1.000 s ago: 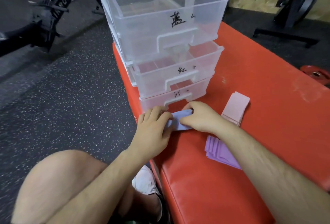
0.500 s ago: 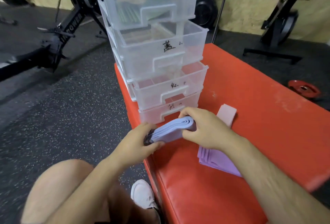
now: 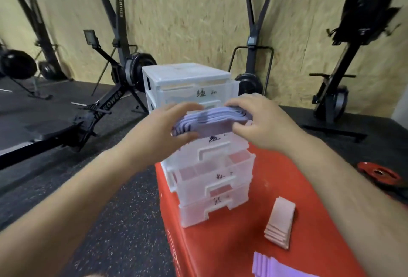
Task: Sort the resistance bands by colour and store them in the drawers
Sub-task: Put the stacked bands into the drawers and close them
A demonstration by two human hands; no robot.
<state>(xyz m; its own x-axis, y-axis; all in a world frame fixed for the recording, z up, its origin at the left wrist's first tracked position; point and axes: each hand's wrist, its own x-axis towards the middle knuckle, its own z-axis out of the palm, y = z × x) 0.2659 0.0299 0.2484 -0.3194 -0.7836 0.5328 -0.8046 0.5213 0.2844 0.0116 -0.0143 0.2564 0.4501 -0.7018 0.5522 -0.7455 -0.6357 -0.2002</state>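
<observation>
A folded stack of blue-lilac resistance bands [image 3: 207, 122] is held in the air between both hands, level with the second drawer of the clear plastic drawer tower [image 3: 187, 78]. My left hand [image 3: 163, 129] grips its left end and my right hand [image 3: 262, 120] grips its right end. The second drawer [image 3: 216, 151] sticks out, open, just under the bands; the third drawer [image 3: 220, 179] is also pulled out. Pink folded bands [image 3: 279, 221] and purple folded bands [image 3: 271, 264] lie on the red padded bench [image 3: 220, 243].
The tower stands at the bench's far left corner, next to its edge. Black gym machines [image 3: 123, 60] line the wooden wall behind. A red weight plate [image 3: 378, 172] lies on the dark speckled floor at right.
Both hands lifted the blue-lilac band stack from the bench in front of the bottom drawer up to the second drawer's height. The view tilted upward.
</observation>
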